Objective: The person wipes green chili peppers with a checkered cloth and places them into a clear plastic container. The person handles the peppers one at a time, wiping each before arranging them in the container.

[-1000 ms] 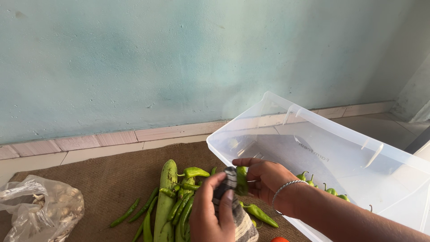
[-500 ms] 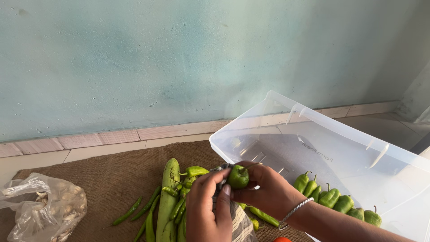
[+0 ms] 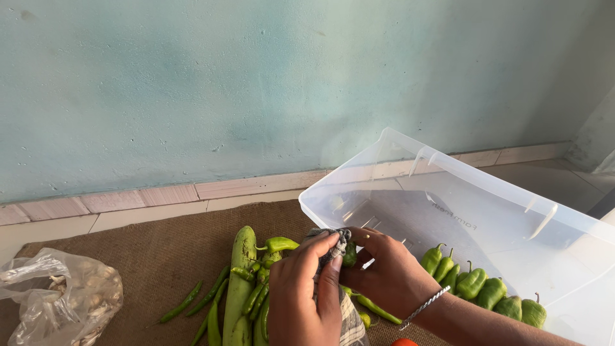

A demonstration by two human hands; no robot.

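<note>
— From the head view, what do the hands have?

— The left hand [image 3: 302,298] presses a striped grey cloth [image 3: 337,247] with its fingers curled narrow over the top of a small green pepper [image 3: 350,254]. The right hand [image 3: 384,275] cups that pepper from the far side, fingers closed about it, so only a sliver of green shows between the two sets of fingertips.

— How would it handle?

— I judge it light, with a firm, glossy skin that is likely to slip on bare fingers; the cloth gives grip. It is hollow, so a hard squeeze could bruise or crack it. Best held round the body, with the stalk left free.

— What lies about the fingers?

— Just left of the left fingers, a heap of long green chillies [image 3: 256,298] and a pale green gourd [image 3: 238,282] rests on a burlap mat [image 3: 147,256]. Just right of the right fingers stands a clear plastic bin [image 3: 512,211], and a row of green peppers [image 3: 477,285] lies inside it past the wrist, which wears a silver bracelet [image 3: 423,306]. Well off to the left sits a crumpled plastic bag [image 3: 57,295]. Beyond the fingertips runs a pale blue wall [image 3: 256,83].
</note>
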